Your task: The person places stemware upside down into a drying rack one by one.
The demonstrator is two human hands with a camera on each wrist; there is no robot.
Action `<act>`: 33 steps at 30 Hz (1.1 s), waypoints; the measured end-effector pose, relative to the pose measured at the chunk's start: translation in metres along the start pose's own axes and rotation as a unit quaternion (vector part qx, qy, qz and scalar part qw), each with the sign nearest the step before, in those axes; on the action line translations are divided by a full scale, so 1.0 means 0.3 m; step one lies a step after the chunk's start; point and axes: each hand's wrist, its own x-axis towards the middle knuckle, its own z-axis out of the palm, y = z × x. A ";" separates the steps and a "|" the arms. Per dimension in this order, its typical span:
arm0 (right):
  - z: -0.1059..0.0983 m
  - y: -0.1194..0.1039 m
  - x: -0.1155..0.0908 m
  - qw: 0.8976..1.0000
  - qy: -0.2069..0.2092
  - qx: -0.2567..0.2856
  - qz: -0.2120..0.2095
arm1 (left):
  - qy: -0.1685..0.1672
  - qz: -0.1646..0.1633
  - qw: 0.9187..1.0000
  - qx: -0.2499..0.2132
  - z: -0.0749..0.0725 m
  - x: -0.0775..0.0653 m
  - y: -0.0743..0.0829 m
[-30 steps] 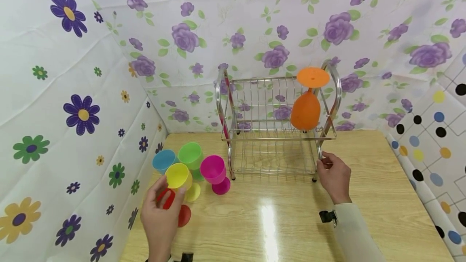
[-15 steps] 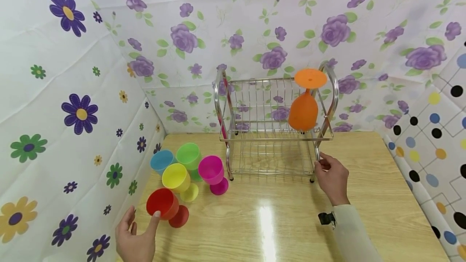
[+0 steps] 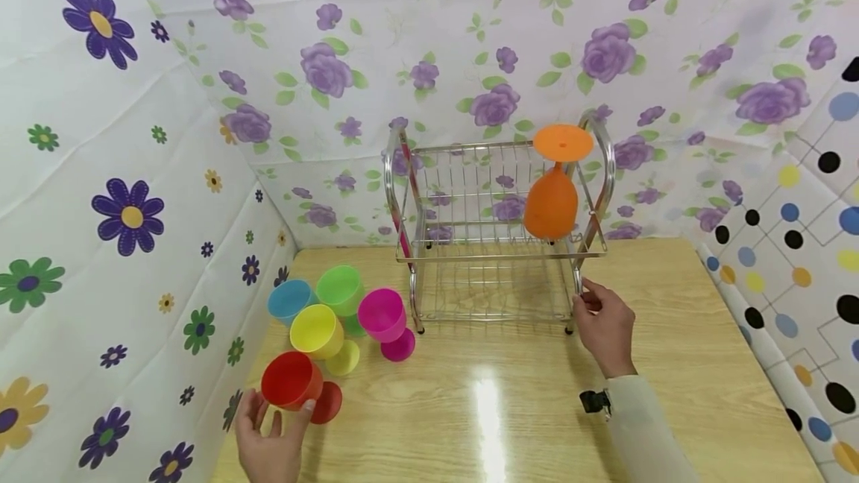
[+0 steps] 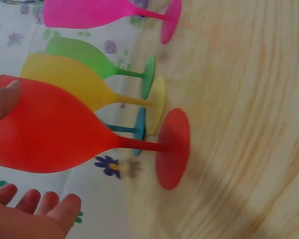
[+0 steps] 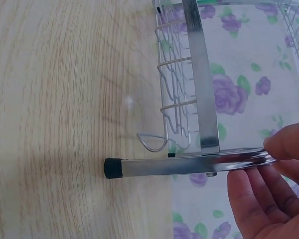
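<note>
Grasping the near red cup (image 3: 291, 382) seems the step; the wide-spread left hand (image 3: 271, 444) should close, while the right hand (image 3: 606, 328) pinches the rack (image 5: 206, 107).

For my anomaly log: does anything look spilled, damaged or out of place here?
Nothing looks spilled or damaged. Only the orange goblet stands out: it is upside down on the metal rack, while the other five goblets stand upright on the table. That may be deliberate.
</note>
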 end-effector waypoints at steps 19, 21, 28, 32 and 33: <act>0.002 -0.005 -0.002 1.000 0.007 -0.009 -0.005 | -0.009 0.056 0.989 -0.135 0.071 0.015 -0.087; 0.002 -0.006 -0.002 1.000 0.007 -0.009 -0.006 | -0.006 0.055 0.990 -0.130 0.070 0.012 -0.083; 0.004 -0.002 -0.005 1.000 -0.009 -0.019 -0.006 | 0.019 0.034 0.993 -0.112 0.050 -0.006 -0.052; 0.001 0.003 -0.010 1.000 -0.021 -0.014 -0.005 | 0.024 0.049 0.989 -0.139 0.041 -0.021 -0.021; 0.000 0.003 -0.011 1.000 -0.023 -0.012 -0.002 | 0.024 0.055 0.988 -0.142 0.040 -0.027 -0.012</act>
